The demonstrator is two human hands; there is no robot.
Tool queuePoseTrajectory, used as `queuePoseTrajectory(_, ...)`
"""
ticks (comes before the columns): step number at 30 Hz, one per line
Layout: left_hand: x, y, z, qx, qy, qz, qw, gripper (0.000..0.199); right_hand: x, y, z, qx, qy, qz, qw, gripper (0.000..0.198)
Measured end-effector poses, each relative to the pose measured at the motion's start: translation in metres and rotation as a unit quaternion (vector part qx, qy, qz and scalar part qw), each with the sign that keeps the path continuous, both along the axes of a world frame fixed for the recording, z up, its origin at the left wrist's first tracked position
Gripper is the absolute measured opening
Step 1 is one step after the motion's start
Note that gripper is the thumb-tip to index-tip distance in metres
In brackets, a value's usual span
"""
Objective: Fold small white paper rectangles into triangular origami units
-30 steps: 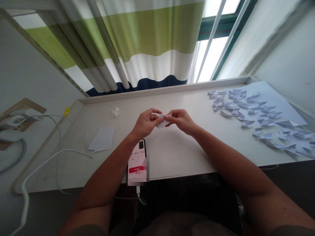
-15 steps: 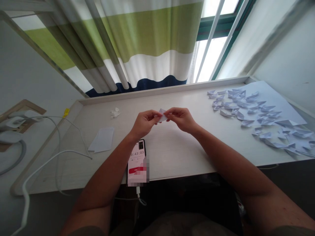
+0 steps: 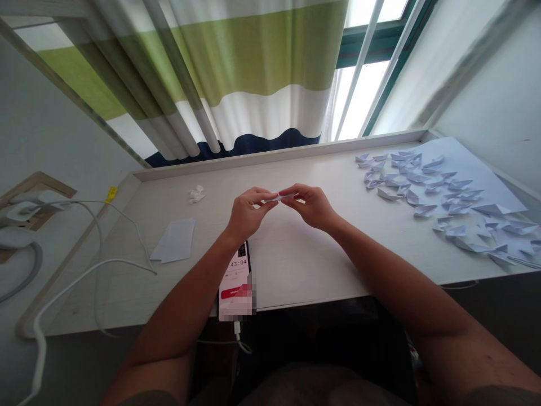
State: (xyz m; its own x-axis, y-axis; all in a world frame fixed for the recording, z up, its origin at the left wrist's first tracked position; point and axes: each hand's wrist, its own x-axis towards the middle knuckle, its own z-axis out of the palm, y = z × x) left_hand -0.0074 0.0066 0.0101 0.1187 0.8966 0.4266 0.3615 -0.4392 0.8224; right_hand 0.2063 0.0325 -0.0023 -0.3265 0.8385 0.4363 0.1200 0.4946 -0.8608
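A small piece of folded white paper [image 3: 278, 197] is held above the desk, seen nearly edge-on and mostly covered by fingers. My left hand [image 3: 249, 211] pinches its left side between thumb and fingers. On the opposite side, my right hand [image 3: 310, 206] grips it the same way, the two sets of fingertips almost meeting. Folded white paper boats [image 3: 416, 177] lie in a loose group at the right of the desk. Two or so flat white paper sheets [image 3: 174, 239] rest on the left.
A phone [image 3: 234, 287] showing a running timer lies by the front edge under my left forearm, a cable plugged in. Crumpled paper [image 3: 196, 194] sits at the back left. White cables [image 3: 84, 270] cross the left side. The white desk [image 3: 304, 265] has a raised back rim below a curtain [image 3: 262, 56].
The folded paper has turned from showing a pointed face to lying nearly edge-on between my fingers. Both hands stay in about the same place.
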Motion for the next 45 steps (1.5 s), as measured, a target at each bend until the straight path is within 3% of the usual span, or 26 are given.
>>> queuePoseTrajectory(3,0.0,0.002,-0.003,0.02,-0.002,0.015,1.0,0.016,0.0,0.001,-0.003,0.03,-0.051,-0.028,0.998,0.026)
queuePoseTrajectory(9,0.002,0.0,-0.002,-0.047,-0.03,-0.009,0.998,0.023,0.003,0.005,-0.005,0.124,-0.103,-0.058,0.985,0.024)
queuePoseTrajectory(19,-0.002,0.002,0.002,-0.107,-0.043,-0.048,0.992,0.028,-0.001,0.001,0.001,-0.021,-0.047,0.026,0.998,0.02)
queuePoseTrajectory(25,-0.002,0.004,0.001,-0.135,-0.077,-0.048,0.987,0.03,0.0,0.006,-0.003,-0.109,0.028,0.034,0.993,0.031)
queuePoseTrajectory(33,-0.004,0.002,0.005,-0.178,-0.042,-0.106,0.977,0.031,0.002,0.003,0.002,-0.079,-0.012,0.058,0.995,0.032)
queuePoseTrajectory(39,-0.001,0.007,-0.005,-0.136,-0.091,-0.041,0.986,0.028,-0.005,0.003,-0.004,-0.138,0.091,0.055,0.985,0.059)
queuePoseTrajectory(42,0.002,0.008,-0.008,-0.126,-0.148,-0.021,0.981,0.03,-0.008,0.001,-0.005,-0.174,0.094,0.089,0.976,0.06)
queuePoseTrajectory(45,0.004,0.007,-0.006,-0.15,-0.165,-0.036,0.974,0.032,-0.01,0.0,-0.005,-0.156,0.096,0.075,0.98,0.056)
